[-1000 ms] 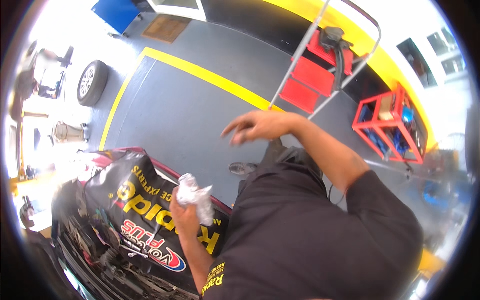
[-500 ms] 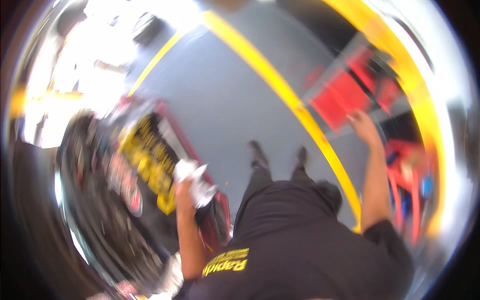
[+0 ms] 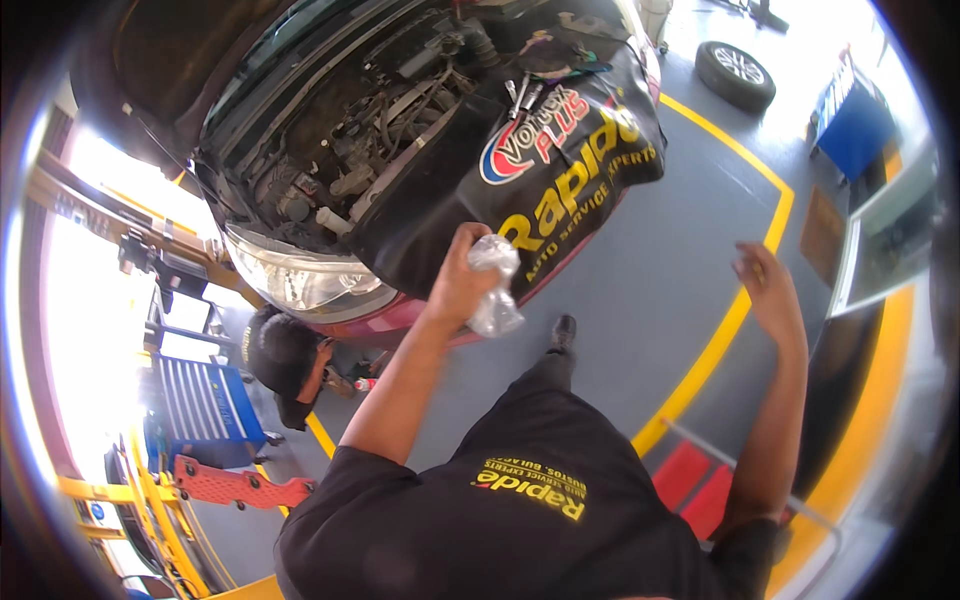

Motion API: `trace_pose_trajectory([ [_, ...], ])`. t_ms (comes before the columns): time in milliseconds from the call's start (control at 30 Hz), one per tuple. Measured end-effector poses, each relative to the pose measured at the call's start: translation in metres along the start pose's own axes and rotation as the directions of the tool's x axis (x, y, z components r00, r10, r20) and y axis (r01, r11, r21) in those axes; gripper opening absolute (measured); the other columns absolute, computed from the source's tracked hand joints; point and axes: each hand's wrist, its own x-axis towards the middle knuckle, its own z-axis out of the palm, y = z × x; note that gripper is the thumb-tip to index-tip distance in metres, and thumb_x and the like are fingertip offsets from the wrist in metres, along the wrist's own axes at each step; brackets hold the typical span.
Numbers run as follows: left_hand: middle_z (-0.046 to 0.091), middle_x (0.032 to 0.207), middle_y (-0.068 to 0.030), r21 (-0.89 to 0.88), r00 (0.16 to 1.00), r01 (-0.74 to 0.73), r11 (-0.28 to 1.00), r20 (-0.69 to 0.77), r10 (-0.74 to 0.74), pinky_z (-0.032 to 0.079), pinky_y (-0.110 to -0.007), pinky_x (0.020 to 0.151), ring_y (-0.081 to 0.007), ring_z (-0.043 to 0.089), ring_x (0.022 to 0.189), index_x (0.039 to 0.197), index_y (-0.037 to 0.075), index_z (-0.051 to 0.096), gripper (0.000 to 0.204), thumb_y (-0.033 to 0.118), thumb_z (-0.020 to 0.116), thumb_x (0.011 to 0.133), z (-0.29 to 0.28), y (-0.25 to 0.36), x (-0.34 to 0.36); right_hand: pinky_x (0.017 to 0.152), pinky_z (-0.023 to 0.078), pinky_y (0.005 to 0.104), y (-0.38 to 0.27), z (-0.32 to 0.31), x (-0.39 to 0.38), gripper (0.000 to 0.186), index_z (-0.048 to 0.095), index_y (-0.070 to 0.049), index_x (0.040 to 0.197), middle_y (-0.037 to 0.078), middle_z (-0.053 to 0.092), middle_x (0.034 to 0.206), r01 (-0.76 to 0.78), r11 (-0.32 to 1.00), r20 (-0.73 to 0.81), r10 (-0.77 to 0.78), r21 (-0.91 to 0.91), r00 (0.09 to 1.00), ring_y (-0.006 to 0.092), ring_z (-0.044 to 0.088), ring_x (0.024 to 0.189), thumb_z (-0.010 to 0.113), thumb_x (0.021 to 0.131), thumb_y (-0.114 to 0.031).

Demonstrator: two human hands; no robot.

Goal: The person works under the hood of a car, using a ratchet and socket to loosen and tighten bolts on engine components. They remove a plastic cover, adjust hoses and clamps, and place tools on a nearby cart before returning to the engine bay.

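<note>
My left hand (image 3: 460,270) grips a crumpled clear plastic bag (image 3: 495,312) in front of a black fender cover (image 3: 415,220) draped over a car's front, just above the headlight (image 3: 285,270). The car's open engine bay (image 3: 375,120) lies beyond, with some wrenches (image 3: 525,98) and a dark, colourful item (image 3: 560,55) on the cover's upper part. My right hand (image 3: 760,270) hangs open in the air to the right, holding nothing, over the grey floor beside a yellow line.
A co-worker (image 3: 280,355) crouches by the car's left front, near a blue tool chest (image 3: 205,405) and yellow lift parts (image 3: 145,500). A loose wheel (image 3: 735,90) and blue cabinet (image 3: 848,125) stand at upper right. Red ladder steps (image 3: 680,475) are at lower right, along the wall.
My view has swung round toward the car, whose engine bay now fills the upper middle, and the ladder has moved behind my right arm. The bag remains in my left hand.
</note>
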Motion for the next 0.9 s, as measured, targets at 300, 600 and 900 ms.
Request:
trace_pose_trajectory([
  [300,0.061,0.102,-0.0027,-0.102,0.950,-0.080,0.992,0.294,0.106,0.043,-0.029,0.094,-0.0144,0.057,0.101,0.109,0.005,0.062,0.030,0.020,0.073,0.085,-0.077,0.025,0.123,0.088,0.053,0.0408,-0.158,0.102,0.304,0.033,0.063,-0.005,0.127,0.016,0.071,0.107,0.416,0.887,0.257,-0.362,-0.201,0.896,0.0294,0.069,0.096,0.067,0.096,-0.017],
  [600,0.065,0.095,-0.0101,-0.025,0.995,-0.017,1.000,0.102,0.019,0.049,-0.033,0.088,-0.0185,0.065,0.094,0.097,-0.004,0.068,0.026,0.021,0.062,0.094,-0.098,0.074,0.222,0.102,0.045,0.0474,-0.175,0.194,0.482,0.038,0.065,-0.007,0.122,0.018,0.059,0.127,0.643,0.681,0.426,-0.496,-0.349,0.757,0.0387,0.056,0.121,0.073,0.090,-0.026],
  [900,0.071,0.102,-0.0197,0.724,0.989,-0.141,0.675,0.067,0.135,0.056,-0.044,0.084,-0.0358,0.070,0.098,0.100,0.004,0.072,0.028,0.029,0.063,0.092,-0.008,0.107,0.375,0.078,0.050,0.0381,-0.166,0.153,0.580,0.020,0.066,0.000,0.100,0.015,0.067,0.088,0.663,0.746,0.532,-0.536,-0.067,0.656,0.0268,0.064,0.082,0.074,0.086,-0.013],
])
